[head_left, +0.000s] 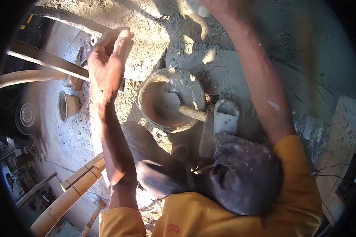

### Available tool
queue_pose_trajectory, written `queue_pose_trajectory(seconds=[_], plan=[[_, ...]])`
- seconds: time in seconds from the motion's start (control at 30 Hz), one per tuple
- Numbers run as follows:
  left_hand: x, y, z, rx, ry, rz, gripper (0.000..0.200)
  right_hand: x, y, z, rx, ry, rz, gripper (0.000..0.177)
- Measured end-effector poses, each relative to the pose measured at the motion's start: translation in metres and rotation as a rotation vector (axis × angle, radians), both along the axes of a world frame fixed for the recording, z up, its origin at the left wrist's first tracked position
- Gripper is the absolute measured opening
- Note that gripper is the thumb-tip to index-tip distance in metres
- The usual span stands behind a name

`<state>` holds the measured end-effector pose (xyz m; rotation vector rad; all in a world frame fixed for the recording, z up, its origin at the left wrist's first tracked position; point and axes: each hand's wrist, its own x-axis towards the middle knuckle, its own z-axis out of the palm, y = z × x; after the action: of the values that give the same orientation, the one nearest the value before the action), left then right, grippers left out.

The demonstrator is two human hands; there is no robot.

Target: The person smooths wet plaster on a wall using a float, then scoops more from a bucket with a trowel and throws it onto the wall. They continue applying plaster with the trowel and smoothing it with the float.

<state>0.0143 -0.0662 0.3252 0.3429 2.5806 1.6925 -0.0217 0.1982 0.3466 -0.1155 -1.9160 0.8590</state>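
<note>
My left hand (108,65) is raised at the upper left, beside a rough, sunlit cement surface (146,33). Its thumb and fingers are bent and apart, with nothing visible held. Only part of my right hand (220,8) shows at the top edge; its fingers are cut off. A small whitish object (203,11) is close beside it; whether I hold it cannot be made out. Below and between my arms stands a round bucket (199,89) with grey mix inside. A trowel (193,113) rests in it, its wooden handle over the rim.
A white slide sandal (226,124) is beside the bucket, near a flat greyish blade-like piece (207,138). Bamboo poles (63,201) and a wooden bar (47,59) reach in from the left. A smaller bucket (68,106) lies tipped near a wheel (27,113).
</note>
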Motion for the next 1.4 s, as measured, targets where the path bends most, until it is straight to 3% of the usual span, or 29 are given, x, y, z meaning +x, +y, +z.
queue_pose_trajectory(seconds=[0.03, 0.07, 0.13, 0.23, 0.37, 0.4, 0.5, 0.53, 0.57, 0.6, 0.7, 0.83, 0.9, 0.97, 1.0, 1.1, 1.23, 1.3, 1.33, 1.4], plan=[[0.012, -0.014, -0.013, 0.055, -0.036, 0.092, 0.029, -0.005, -0.002, -0.021, -0.01, -0.019, -0.026, 0.042], [0.024, -0.026, -0.017, -0.052, -0.165, 0.182, 0.029, -0.008, -0.007, -0.046, -0.015, -0.032, -0.052, 0.043], [0.039, -0.047, -0.043, -0.009, -0.162, 0.155, 0.029, -0.017, -0.016, -0.112, 0.039, 0.025, -0.064, 0.047], [0.061, -0.063, -0.063, 0.069, -0.212, 0.181, 0.027, -0.009, -0.031, -0.144, -0.134, -0.257, 0.014, 0.047], [0.08, -0.112, -0.092, 0.033, -0.279, 0.266, 0.035, -0.022, -0.032, -0.077, -0.118, 0.04, 0.051, 0.041], [0.085, -0.124, -0.096, -0.042, -0.3, 0.307, 0.037, -0.025, -0.029, -0.059, 0.03, 0.202, -0.024, 0.04], [0.095, -0.146, -0.098, -0.067, -0.32, 0.428, 0.035, -0.02, -0.016, -0.06, 0.027, 0.094, -0.11, 0.043], [0.093, -0.143, -0.092, -0.02, -0.315, 0.433, 0.036, -0.017, -0.013, -0.086, 0.062, 0.031, -0.208, 0.048], [0.094, -0.139, -0.086, 0.025, -0.316, 0.436, 0.036, -0.013, -0.012, -0.112, -0.131, -0.087, -0.151, 0.052], [0.093, -0.136, -0.083, 0.064, -0.288, 0.401, 0.036, -0.005, -0.008, -0.143, -0.111, -0.124, -0.145, 0.052], [0.091, -0.134, -0.079, 0.012, -0.252, 0.338, 0.035, 0.0, 0.004, -0.128, -0.133, -0.123, -0.131, 0.05], [0.112, -0.196, -0.111, -0.009, -0.292, 0.425, 0.032, 0.029, 0.027, -0.025, -0.092, 0.019, -0.238, 0.036], [0.126, -0.217, -0.122, -0.079, -0.336, 0.539, 0.03, 0.026, 0.05, -0.023, 0.001, 0.157, -0.222, 0.038], [0.129, -0.208, -0.128, -0.048, -0.302, 0.519, 0.03, 0.025, 0.053, -0.07, -0.012, 0.082, -0.319, 0.045], [0.127, -0.189, -0.12, -0.012, -0.311, 0.506, 0.032, 0.026, 0.051, -0.102, -0.102, -0.117, -0.424, 0.051], [0.116, -0.144, -0.099, -0.036, -0.28, 0.377, 0.034, 0.032, 0.055, -0.143, -0.122, -0.239, -0.42, 0.054], [0.128, -0.19, -0.122, -0.158, -0.398, 0.355, 0.037, 0.05, 0.073, -0.041, -0.087, -0.012, -0.265, 0.051], [0.145, -0.191, -0.116, -0.254, -0.553, 0.45, 0.041, 0.06, 0.086, -0.013, -0.007, -0.017, -0.318, 0.048], [0.15, -0.193, -0.124, -0.219, -0.495, 0.432, 0.044, 0.064, 0.09, -0.004, 0.034, -0.016, -0.338, 0.047], [0.145, -0.201, -0.151, -0.154, -0.435, 0.292, 0.05, 0.05, 0.106, -0.062, -0.039, 0.017, -0.28, 0.047]])
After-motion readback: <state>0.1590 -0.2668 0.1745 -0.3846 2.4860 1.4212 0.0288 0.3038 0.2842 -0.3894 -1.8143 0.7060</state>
